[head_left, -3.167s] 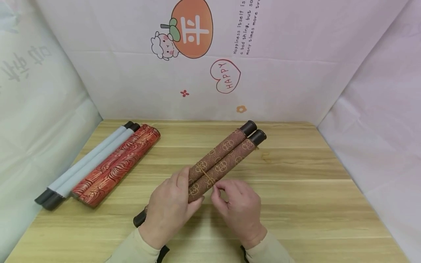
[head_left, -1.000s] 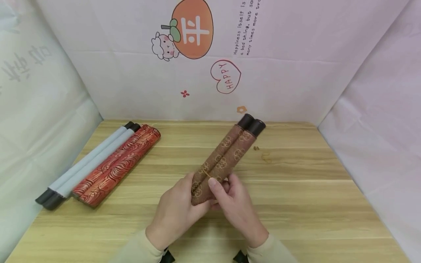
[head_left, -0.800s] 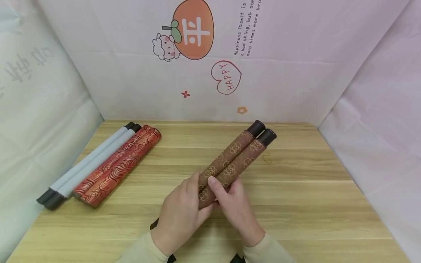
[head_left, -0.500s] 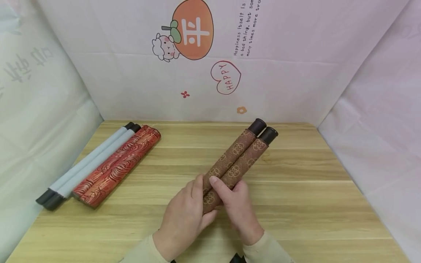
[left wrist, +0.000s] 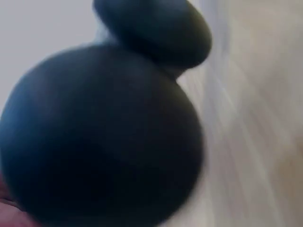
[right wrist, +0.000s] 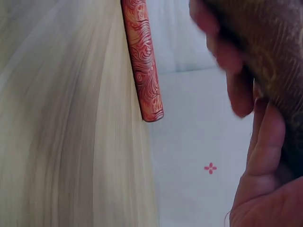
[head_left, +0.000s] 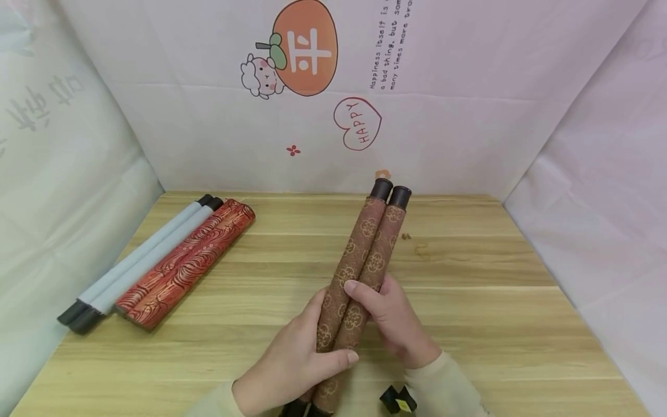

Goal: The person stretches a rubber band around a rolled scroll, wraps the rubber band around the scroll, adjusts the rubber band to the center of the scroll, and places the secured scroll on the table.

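Observation:
A brown brocade scroll (head_left: 361,278), rolled from both sides into two parallel tubes with black end knobs, is held over the table in the head view. My left hand (head_left: 292,362) grips its lower part, thumb across the front and fingers hidden behind. Higher up, my right hand (head_left: 398,318) grips the right-hand tube with the thumb pressed on the front. In the left wrist view, the scroll's dark round end knobs (left wrist: 102,137) fill much of the picture, blurred. The right wrist view has the brown scroll (right wrist: 279,52) with fingers around it.
On the left of the wooden table (head_left: 484,324) lie a red patterned scroll (head_left: 190,260) and a pale blue scroll (head_left: 146,249) side by side. Small brown bits (head_left: 406,236) and a thin yellowish loop (head_left: 422,250) lie right of centre. White printed cloth (head_left: 443,133) encloses the table.
Earlier, my right fingers pinched at a gold cord round the scroll; now that hand grips the tube. The scroll has turned more upright, and my left hand sits lower on it with its thumb across.

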Demonstrator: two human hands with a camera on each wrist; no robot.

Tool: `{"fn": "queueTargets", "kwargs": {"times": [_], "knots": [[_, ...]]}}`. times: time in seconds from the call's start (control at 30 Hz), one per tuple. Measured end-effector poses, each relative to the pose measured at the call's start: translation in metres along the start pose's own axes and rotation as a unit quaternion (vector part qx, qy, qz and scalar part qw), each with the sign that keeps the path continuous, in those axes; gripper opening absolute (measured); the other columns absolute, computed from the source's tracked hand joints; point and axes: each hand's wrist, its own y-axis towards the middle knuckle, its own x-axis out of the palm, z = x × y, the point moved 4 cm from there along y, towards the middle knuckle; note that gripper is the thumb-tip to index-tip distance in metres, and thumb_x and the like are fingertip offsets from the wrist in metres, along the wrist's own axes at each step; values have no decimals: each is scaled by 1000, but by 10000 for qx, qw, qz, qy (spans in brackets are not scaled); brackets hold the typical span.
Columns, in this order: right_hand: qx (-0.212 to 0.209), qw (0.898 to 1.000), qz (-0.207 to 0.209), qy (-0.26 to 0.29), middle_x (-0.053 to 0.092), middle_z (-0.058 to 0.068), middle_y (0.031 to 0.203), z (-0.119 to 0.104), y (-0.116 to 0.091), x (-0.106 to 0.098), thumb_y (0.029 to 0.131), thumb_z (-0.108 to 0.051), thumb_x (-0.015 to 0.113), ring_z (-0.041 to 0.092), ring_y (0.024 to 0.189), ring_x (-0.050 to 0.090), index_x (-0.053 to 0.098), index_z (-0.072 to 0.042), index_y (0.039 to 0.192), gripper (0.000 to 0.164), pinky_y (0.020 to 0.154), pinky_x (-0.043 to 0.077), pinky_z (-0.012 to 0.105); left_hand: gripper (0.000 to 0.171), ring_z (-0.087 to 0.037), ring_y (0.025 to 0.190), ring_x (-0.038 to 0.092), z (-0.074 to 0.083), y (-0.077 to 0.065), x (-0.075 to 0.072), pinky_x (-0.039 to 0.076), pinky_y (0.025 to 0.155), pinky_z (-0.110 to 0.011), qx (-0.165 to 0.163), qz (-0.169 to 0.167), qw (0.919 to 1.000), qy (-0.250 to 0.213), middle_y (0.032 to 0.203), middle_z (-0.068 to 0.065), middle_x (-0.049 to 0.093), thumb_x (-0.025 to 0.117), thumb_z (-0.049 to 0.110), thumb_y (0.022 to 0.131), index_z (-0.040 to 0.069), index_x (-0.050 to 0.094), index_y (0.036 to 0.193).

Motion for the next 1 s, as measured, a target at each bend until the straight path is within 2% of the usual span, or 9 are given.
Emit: {"fn": "queueTargets", "kwargs": {"times": [0.1, 0.23, 0.4, 0.5, 0.63, 0.7, 0.8, 0.9, 1.0], "knots": [[8, 9997, -212, 115, 69, 12, 112, 0, 2, -4, 100, -20, 65, 21, 94, 73, 54, -1, 130, 37, 84, 62, 38, 89, -14, 107, 68, -3, -1, 5, 57, 89, -30, -233, -295, 9950, -931, 132, -1, 64, 79, 32, 91, 35, 23, 161], [-10, 9992, -387, 109, 68, 10, 113, -1, 3, -6, 100, -19, 64, 20, 95, 72, 51, 0, 132, 39, 85, 62, 37, 87, -20, 116, 66, -5, -1, 12, 56, 95, -31, -337, -452, 9826, -1771, 137, -6, 60, 77, 24, 93, 31, 24, 161], [-161, 9982, -546, -176, 69, 11, 115, -7, 2, -5, 99, -18, 67, 21, 100, 70, 52, 0, 133, 41, 89, 59, 37, 79, -23, 116, 65, -7, -1, 18, 56, 96, -32, -249, -392, 9760, -2126, 136, -9, 59, 75, 19, 94, 24, 29, 159], [-358, 9958, -725, -425, 68, 16, 116, -12, 0, -2, 99, -16, 69, 27, 102, 70, 53, -2, 135, 42, 89, 60, 41, 74, -25, 112, 65, -8, -1, 21, 58, 94, -34, -225, -304, 9707, -2375, 133, -12, 59, 74, 17, 96, 22, 31, 157], [-565, 9880, -746, -1230, 69, 17, 115, -21, -7, 8, 96, -21, 75, 31, 99, 73, 52, -8, 137, 48, 85, 62, 43, 70, -26, 110, 67, -9, 0, 23, 60, 91, -35, -198, -26, 9668, -2548, 130, -13, 61, 73, 14, 97, 20, 34, 154], [-585, 9812, -510, -1765, 72, 13, 112, -24, -11, 11, 93, -28, 79, 28, 95, 74, 54, -11, 135, 51, 82, 63, 40, 68, -26, 111, 68, -10, 1, 23, 60, 90, -35, -215, 135, 9658, -2581, 130, -12, 63, 74, 14, 96, 19, 35, 152], [-617, 9644, -20, -2570, 73, 3, 107, -29, -18, 15, 88, -39, 84, 19, 90, 74, 56, -18, 132, 57, 79, 62, 35, 67, -26, 111, 69, -10, 3, 24, 60, 90, -36, -215, 334, 9642, -2623, 129, -11, 65, 75, 13, 95, 19, 38, 150], [-655, 9414, 450, -3279, 72, -6, 103, -33, -23, 18, 83, -50, 86, 10, 87, 71, 56, -22, 132, 64, 77, 60, 32, 64, -26, 113, 69, -10, 5, 26, 60, 92, -36, -189, 481, 9647, -2581, 129, -9, 66, 76, 14, 95, 19, 40, 148], [-856, 9111, 794, -3954, 70, -8, 100, -36, -26, 20, 80, -57, 85, 6, 84, 68, 55, -21, 136, 73, 74, 57, 32, 62, -24, 112, 69, -10, 6, 27, 59, 93, -35, -227, 705, 9677, -2410, 128, -7, 67, 77, 16, 95, 20, 42, 146]]}}
